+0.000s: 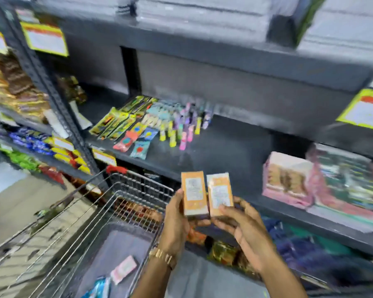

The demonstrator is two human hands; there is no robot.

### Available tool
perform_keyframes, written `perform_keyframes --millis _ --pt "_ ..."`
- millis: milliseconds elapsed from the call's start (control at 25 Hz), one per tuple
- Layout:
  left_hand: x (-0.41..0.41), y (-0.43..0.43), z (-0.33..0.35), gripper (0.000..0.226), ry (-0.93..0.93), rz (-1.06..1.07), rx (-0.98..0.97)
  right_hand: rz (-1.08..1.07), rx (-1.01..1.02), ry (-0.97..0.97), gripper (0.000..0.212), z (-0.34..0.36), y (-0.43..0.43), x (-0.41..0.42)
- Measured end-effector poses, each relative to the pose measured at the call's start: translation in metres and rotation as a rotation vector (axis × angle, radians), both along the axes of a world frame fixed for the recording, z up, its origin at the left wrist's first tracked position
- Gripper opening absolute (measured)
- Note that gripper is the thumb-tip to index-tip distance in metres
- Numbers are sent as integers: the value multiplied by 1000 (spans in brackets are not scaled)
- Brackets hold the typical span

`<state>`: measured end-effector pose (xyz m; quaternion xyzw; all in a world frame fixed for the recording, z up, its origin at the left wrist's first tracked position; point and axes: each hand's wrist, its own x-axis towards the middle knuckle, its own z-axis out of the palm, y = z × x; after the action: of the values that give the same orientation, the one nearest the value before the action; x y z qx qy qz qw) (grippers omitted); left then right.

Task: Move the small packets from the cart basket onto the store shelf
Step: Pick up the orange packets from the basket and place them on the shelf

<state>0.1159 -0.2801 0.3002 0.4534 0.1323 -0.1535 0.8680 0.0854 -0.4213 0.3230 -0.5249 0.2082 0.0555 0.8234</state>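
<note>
Two orange packets are up in front of the dark store shelf, side by side and touching: the left hand has its grip closed around the left packet, the right hand is closed likewise on the right packet. Below and left, the wire cart basket holds a pink packet and a blue one on its floor, while rows of small coloured packs lie on the shelf above the hands.
</note>
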Motion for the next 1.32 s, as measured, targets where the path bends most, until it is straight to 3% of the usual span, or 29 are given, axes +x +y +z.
perform_keyframes --millis 160,280,400,560,680,800,1000,1160,1320 --pt "11 -54 14 17 -106 -140 66 -177 -326 -135 28 15 -60 -5" --pt "34 -86 25 32 -341 -233 341 -321 -472 -170 28 28 -110 -1" --pt "62 -115 39 28 -663 -318 613 -376 -698 -140 30 34 -149 6" --pt "92 -163 40 31 -1111 -316 973 -413 -1450 5 35 36 -173 22" --pt "99 -192 26 34 -1215 -336 1330 -366 -1776 -22 32 33 -177 42" --pt "94 -207 -6 55 -1150 -584 1610 -113 -1859 -39 30 19 -173 51" --pt "99 -197 -23 72 -1198 -748 1676 67 -2040 -49 31 -16 -172 51" --pt "109 -193 -21 72 -1219 -707 1811 33 -2038 58 45 -19 -175 50" --pt "103 -198 -17 65 -1161 -683 1823 209 -1973 206 48 -15 -172 51"
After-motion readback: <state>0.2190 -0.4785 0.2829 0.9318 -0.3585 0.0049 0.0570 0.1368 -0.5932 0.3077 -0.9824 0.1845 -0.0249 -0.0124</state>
